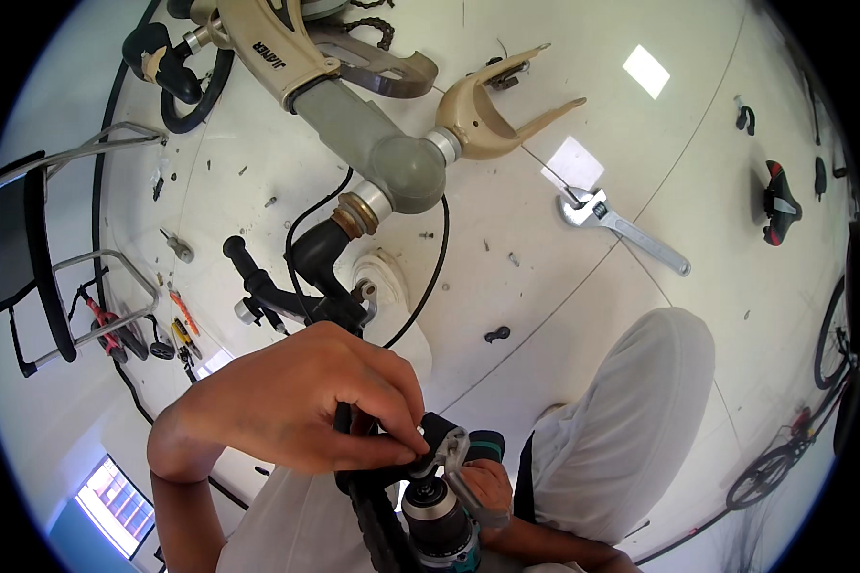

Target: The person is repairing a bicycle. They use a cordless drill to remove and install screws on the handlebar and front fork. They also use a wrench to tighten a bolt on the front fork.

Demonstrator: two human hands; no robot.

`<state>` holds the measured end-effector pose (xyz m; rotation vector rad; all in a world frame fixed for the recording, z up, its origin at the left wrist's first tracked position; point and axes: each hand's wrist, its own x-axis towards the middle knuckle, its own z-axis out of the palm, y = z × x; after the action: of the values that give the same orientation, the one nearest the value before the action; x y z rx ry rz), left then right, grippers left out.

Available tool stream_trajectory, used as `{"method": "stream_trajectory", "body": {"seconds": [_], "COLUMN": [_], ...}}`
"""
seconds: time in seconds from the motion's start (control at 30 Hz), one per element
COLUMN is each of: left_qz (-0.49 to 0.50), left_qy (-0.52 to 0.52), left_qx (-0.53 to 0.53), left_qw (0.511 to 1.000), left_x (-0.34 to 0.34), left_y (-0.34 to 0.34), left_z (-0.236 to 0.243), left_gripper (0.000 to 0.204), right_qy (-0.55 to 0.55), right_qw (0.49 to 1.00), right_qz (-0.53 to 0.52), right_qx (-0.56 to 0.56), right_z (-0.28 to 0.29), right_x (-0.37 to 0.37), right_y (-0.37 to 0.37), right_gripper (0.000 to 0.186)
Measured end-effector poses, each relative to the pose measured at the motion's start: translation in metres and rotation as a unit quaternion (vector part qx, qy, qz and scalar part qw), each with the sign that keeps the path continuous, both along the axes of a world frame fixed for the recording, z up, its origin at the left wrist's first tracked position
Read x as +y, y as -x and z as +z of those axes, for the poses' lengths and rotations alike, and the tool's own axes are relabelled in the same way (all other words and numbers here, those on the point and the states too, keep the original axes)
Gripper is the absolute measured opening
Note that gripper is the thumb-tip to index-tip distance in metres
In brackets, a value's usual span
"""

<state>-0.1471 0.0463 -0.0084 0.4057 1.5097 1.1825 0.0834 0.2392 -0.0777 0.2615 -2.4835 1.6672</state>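
Observation:
My left hand is closed, thumb and fingertips pinched at a black clamp part on the handlebar; what sits between the fingertips is hidden. Just below the pinch points the chuck of a black and teal cordless drill, upright and close to the fingertips. My right hand wraps around the drill from behind, mostly covered by it and a silver brake lever. The black handlebar passes under my left hand, with one grip beyond it and a ribbed grip near me. Its stem joins a beige and grey frame ending in a fork.
An adjustable wrench lies on the tiled floor, with a black and red saddle farther right. Small bolts and a black part are scattered around. A metal-legged chair stands left; pliers lie near it. A bicycle wheel is at right.

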Motion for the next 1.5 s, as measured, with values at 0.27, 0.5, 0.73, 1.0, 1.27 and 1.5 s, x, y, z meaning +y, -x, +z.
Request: {"method": "stream_trajectory", "body": {"seconds": [0.27, 0.5, 0.73, 1.0, 1.27, 1.5], "left_qz": [0.001, 0.019, 0.014, 0.012, 0.016, 0.049], "left_qy": [0.0, -0.002, 0.017, 0.026, 0.036, 0.037], "left_qx": [0.02, -0.007, -0.006, -0.017, -0.054, -0.089], "left_qw": [1.0, 1.0, 1.0, 0.999, 0.998, 0.994], "left_x": [0.001, 0.001, 0.002, 0.001, 0.0, -0.002], "left_y": [-0.001, -0.004, -0.005, -0.004, -0.004, -0.007], "left_z": [0.002, 0.0, 0.001, 0.002, 0.001, 0.0], "left_gripper": [0.02, 0.018, 0.016, 0.015, 0.015, 0.016], "right_qy": [0.013, 0.023, 0.007, 0.025, 0.017, -0.001], "right_qw": [0.997, 0.984, 0.989, 0.995, 0.994, 0.994], "right_qz": [0.039, 0.081, 0.07, 0.037, 0.041, 0.061], "right_qx": [-0.061, -0.154, -0.127, -0.094, -0.097, -0.093], "right_z": [0.003, -0.008, -0.009, 0.0, 0.0, -0.001], "right_x": [0.006, 0.013, 0.01, 0.009, 0.006, 0.009], "right_y": [-0.003, -0.032, -0.029, -0.015, -0.018, -0.015], "right_gripper": [0.035, 0.043, 0.04, 0.041, 0.039, 0.037]}}
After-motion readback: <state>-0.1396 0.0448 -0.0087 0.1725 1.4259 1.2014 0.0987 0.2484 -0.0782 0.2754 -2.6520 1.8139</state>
